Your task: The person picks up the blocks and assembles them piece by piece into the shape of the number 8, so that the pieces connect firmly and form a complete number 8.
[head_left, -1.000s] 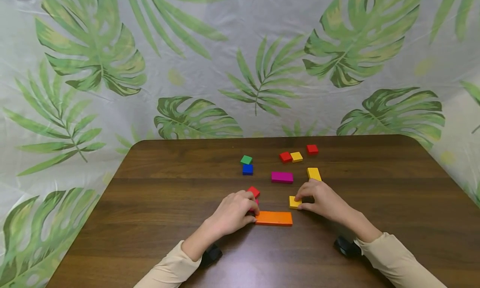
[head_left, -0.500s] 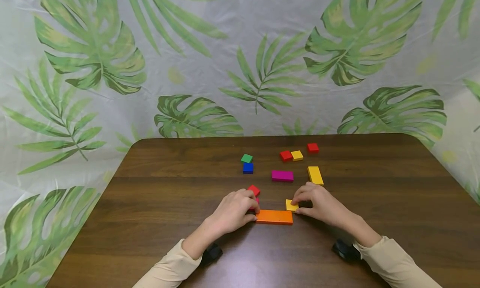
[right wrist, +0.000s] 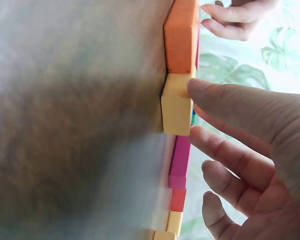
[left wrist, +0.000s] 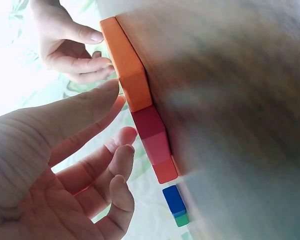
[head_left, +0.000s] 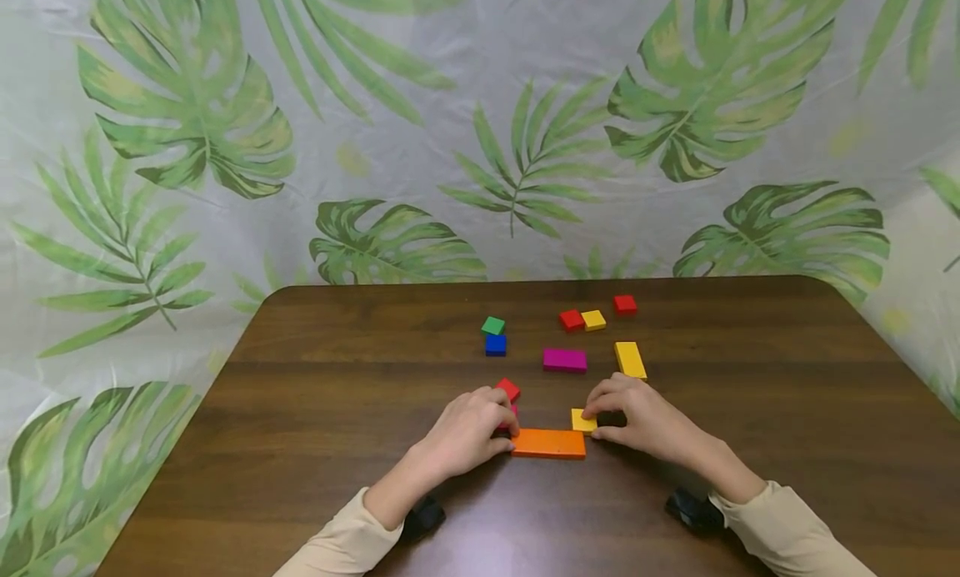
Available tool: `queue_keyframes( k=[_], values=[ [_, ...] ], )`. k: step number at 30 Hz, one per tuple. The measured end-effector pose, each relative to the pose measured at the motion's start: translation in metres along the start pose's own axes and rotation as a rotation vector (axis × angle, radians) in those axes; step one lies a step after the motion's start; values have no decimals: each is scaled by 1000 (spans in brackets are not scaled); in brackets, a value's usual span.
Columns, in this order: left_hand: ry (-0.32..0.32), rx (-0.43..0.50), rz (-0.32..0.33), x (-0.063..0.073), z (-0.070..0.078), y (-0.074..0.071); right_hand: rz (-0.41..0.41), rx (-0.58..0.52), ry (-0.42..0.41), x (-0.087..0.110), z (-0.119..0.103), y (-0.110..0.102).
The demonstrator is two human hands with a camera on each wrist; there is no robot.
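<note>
On the brown table, a long orange block (head_left: 549, 444) lies crosswise in front of the person. My left hand (head_left: 471, 429) pinches its left end with thumb and index finger; the other fingers are loosely bent in the left wrist view. My right hand (head_left: 647, 412) pinches a small yellow block (head_left: 581, 419) at the orange block's far right corner. In the right wrist view the yellow block (right wrist: 177, 112) sits right up against the orange one. A crimson block (left wrist: 152, 132) stands at the orange block's other end, partly hidden by the left hand in the head view.
Behind the hands lie a red block (head_left: 508, 388), a magenta block (head_left: 565, 360) and a longer yellow block (head_left: 631, 360). Farther back are green (head_left: 492, 325) and blue (head_left: 496, 345) blocks, plus several red and yellow ones. A leaf-patterned cloth (head_left: 405, 143) hangs behind the table.
My right hand has slid the small yellow block left and nearer, up to the orange block. The left hand has stayed at the orange block's end.
</note>
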State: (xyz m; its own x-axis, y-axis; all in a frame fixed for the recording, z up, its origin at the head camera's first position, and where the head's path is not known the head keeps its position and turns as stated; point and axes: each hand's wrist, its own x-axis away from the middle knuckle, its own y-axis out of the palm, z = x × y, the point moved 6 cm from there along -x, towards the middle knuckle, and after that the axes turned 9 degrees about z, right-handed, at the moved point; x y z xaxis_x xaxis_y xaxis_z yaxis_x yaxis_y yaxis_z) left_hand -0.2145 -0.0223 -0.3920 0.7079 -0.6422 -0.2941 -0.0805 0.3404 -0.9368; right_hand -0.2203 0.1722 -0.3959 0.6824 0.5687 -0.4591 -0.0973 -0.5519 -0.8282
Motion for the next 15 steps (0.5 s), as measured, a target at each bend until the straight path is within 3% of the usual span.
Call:
queue_keyframes(
  k=[6,11,15],
  values=[
    [-14,4,-9,1,-1,1,112,64,-61,-10,4,-12],
    [-15,-6,-12,1,0,1,138,124,-4,-27,21,-19],
    [-10,-15,-15,1,0,1,115,143,102,-41,48,-19]
  ],
)
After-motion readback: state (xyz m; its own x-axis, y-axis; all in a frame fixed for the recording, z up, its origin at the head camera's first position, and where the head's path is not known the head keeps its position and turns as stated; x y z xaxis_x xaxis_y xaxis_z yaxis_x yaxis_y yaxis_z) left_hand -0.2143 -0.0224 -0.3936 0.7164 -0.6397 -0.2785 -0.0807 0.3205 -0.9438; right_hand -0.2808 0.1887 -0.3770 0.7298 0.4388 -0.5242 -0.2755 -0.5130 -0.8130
